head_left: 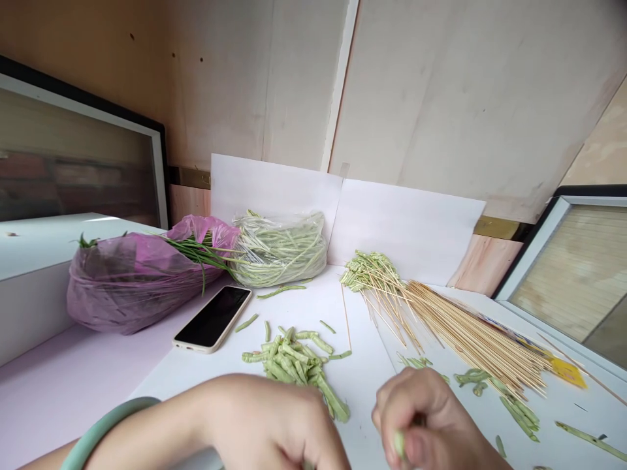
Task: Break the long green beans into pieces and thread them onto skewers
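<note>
My right hand (431,418) is closed at the bottom of the view, with a short piece of green bean (399,444) pinched between thumb and finger. Left of it, my left hand (279,421) has its fingers curled downward, and the lower edge of the view cuts off their tips. Whatever it holds is hidden. A pale green bangle (105,431) circles the left wrist. Just beyond the left hand lies a pile of cut green bean pieces (294,359). Farther back on the right, beans threaded on skewers (369,271) lie bundled together.
Bare wooden skewers (475,333) lie in a sheaf at right, near loose bean scraps (519,408). A phone (213,320) rests left of the pile. Behind it are a purple bag (132,281) with green stalks and a clear bag of long beans (281,251). White boards (406,228) stand behind.
</note>
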`<state>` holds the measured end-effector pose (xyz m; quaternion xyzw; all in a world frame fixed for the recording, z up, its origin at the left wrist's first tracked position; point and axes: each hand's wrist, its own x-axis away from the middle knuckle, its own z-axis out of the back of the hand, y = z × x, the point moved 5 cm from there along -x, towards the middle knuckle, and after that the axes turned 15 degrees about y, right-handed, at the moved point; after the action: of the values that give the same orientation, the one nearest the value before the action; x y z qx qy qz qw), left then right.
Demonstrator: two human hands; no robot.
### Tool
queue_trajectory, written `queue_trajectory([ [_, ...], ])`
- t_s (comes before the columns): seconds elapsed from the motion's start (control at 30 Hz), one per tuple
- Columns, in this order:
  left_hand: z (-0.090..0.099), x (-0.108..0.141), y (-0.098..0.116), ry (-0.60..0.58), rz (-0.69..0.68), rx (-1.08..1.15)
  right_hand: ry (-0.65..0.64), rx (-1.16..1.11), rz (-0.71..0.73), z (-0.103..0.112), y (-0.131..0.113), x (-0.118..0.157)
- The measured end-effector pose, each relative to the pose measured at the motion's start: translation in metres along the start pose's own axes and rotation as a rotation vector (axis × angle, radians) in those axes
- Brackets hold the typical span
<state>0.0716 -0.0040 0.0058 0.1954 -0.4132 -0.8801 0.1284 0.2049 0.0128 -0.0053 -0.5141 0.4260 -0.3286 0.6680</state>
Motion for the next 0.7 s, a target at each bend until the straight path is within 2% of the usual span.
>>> queue_trajectory([
  [0.07,0.019,-0.002,0.001,0.18,0.056,-0.339,0.137,-0.062,-0.022,0.008,0.002,-0.011],
  [0.13,0.037,-0.002,-0.007,0.303,0.159,-0.756,0.294,-0.027,-0.052,0.017,0.009,-0.017],
  [0.17,0.042,0.0,-0.013,0.317,0.211,-0.917,0.355,0.016,-0.068,0.02,0.012,-0.018],
  [0.23,0.048,0.002,-0.025,0.286,0.298,-1.084,0.413,0.112,-0.112,0.023,0.019,-0.019],
  [0.3,0.05,0.004,-0.031,0.276,0.319,-1.11,0.41,0.193,-0.148,0.023,0.023,-0.019],
  [0.37,0.051,0.004,-0.029,0.333,0.285,-1.094,0.374,0.227,-0.147,0.019,0.024,-0.02],
  [0.43,0.048,0.001,-0.023,0.406,0.211,-1.04,0.346,0.169,-0.119,0.013,0.024,-0.021],
  [0.53,0.035,-0.004,-0.017,0.447,0.123,-0.926,0.343,0.014,-0.085,0.002,0.026,-0.021],
  [0.7,0.02,-0.009,-0.017,0.425,0.127,-0.949,0.388,-0.092,-0.039,-0.004,0.025,-0.021],
])
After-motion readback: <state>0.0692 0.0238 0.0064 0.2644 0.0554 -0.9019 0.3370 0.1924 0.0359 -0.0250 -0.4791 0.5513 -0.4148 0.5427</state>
